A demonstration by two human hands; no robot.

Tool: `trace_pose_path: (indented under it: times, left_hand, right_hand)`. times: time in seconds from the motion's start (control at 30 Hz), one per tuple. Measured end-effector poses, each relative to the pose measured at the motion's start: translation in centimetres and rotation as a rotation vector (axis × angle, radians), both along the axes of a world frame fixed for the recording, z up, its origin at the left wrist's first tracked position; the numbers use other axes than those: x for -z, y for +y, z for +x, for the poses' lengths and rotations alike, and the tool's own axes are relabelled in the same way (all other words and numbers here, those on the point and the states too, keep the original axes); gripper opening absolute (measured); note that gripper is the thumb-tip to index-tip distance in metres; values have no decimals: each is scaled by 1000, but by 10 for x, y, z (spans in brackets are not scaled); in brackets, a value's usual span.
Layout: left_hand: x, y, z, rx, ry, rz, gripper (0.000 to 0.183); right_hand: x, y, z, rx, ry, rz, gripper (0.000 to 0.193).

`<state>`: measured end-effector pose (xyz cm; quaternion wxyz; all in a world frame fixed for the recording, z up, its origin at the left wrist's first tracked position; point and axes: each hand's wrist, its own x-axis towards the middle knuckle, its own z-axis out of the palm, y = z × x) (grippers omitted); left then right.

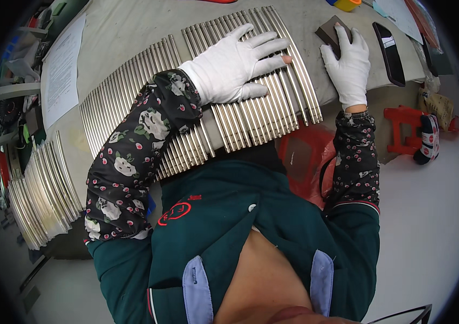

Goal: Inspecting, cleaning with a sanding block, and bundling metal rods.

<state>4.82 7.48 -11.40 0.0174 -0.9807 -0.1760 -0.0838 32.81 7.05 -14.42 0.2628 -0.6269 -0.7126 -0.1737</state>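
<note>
Rows of slim shiny metal tubes (264,108) lie side by side on the grey-covered table. My left hand (235,65), in a white glove with a bare fingertip showing, rests flat across the right-hand group, fingers spread. A second group of tubes (116,97) lies to its left, partly under my flowered sleeve. To the right of the tubes, my right hand (348,67), also gloved in white, is closed on a dark brown block (328,35) at the table's edge. The block's lower part is hidden by the fingers.
A black phone (388,54) lies right of my right hand. A printed sheet (63,73) is on the table's left, with more tubes (43,189) stacked at the lower left. Red stools (403,129) stand below the right edge. A yellow-and-blue container (346,5) sits at the back.
</note>
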Motion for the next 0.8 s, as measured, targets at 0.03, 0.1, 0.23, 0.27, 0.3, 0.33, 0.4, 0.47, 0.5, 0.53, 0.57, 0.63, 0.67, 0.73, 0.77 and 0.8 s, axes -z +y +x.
trace_pose_path:
  times: [0.03, 0.1, 0.23, 0.27, 0.3, 0.33, 0.4, 0.47, 0.5, 0.53, 0.57, 0.63, 0.67, 0.73, 0.77, 0.8]
  left_hand:
    - [-1, -1, -1, 4, -24, 3, 67]
    - [-3, -3, -4, -8, -12, 16, 72]
    - [-3, -7, -13, -13, -144, 0, 73]
    - [-7, -7, -16, -3, -153, 39, 73]
    - [-12, -8, -21, 6, -160, 77, 73]
    - [-16, -11, -32, -26, -225, 34, 64]
    - [-36, -20, -67, -75, -203, -55, 66]
    - [-60, -31, -103, -113, -168, -229, 70]
    - [-52, -34, -121, -139, -158, -229, 70]
    - [-38, -35, -140, -135, -168, -117, 67]
    - [-29, -42, -151, -126, -181, -6, 65]
    - [-11, -58, -170, -211, -52, -2, 72]
    - [-12, -64, -171, -250, 49, 30, 72]
    - [-16, -68, -172, -291, 136, 59, 72]
    - [-16, -69, -174, -290, 130, 54, 71]
    - [-17, -70, -176, -293, 133, 62, 71]
  right_hand:
    - [-1, 0, -1, 9, -18, -4, 52]
    - [-2, -2, -5, 7, -34, -7, 52]
    - [-1, -6, -12, -12, -31, -5, 52]
    - [0, -7, -12, -9, -39, 2, 52]
    - [1, -8, -12, -8, -46, 8, 52]
    - [2, -9, -12, -12, -44, 2, 52]
    - [2, -12, -18, -4, -57, -16, 52]
    - [-4, -19, -19, 20, -75, -18, 53]
    - [-2, -19, -22, 21, -77, -28, 53]
    - [0, -20, -25, 16, -82, -30, 53]
    - [2, -20, -26, 15, -94, -33, 52]
    - [7, -22, -29, 15, -100, -39, 53]
    - [5, -23, -30, 12, -101, -42, 54]
    - [-3, -24, -33, 16, -112, -53, 55]
    - [-4, -26, -36, 7, -107, -52, 55]
    - [-5, -28, -39, 15, -120, -63, 54]
